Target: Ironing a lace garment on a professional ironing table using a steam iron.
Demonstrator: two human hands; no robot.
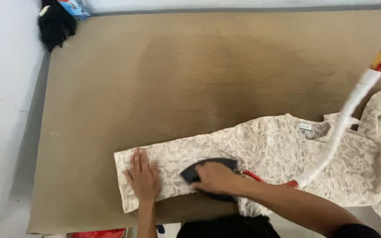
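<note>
**Cream lace garment: pressing position and handling**

The cream floral-lace garment [265, 154] lies spread across the lower right part of the tan padded ironing surface [155, 79], one sleeve or narrow end stretched towards the left, the rest bunched at the right edge.

The left hand [143, 176] rests flat on the narrow end, fingers spread and unclenched, pinning the fabric. The right hand [217, 177] is closed round the handle of the dark iron [199, 169], which sits on the lace just beside the left hand. A white-wrapped cord [345, 123] with red and yellow sections rises from the iron to the upper right.

Handling judgement: the lace appears light, soft and limp, with an open weave likely to snag or stretch. Hold it flat under the palm, near the edge.

A black cloth bundle [56, 24] lies at the far left corner.
</note>
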